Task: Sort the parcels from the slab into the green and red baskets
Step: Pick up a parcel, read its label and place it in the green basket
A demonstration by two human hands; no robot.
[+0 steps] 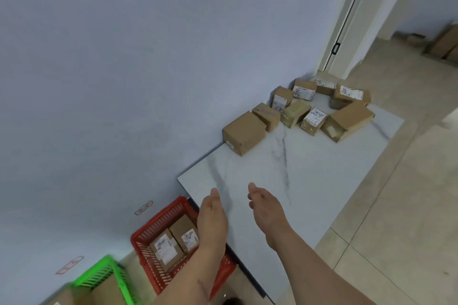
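Between parcels, by the look of it: left hand point(213, 218) and right hand point(266, 208) both empty, fingers loose, stretched over bare marble-veined slab point(247, 168). Next, probably a reach to the brown cardboard boxes point(297, 111) clustered at the far end. Slatted plastic red basket point(148, 250) holds two labelled boxes; green basket point(109, 275) beside it.

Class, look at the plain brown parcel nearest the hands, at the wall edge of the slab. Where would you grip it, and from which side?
Probably grip the plain brown parcel across its two upright side faces, coming from above and from the bare near end of the slab. Its flat top faces up, the wall blocks the far side, and another parcel crowds one side. Both hands are open and free.
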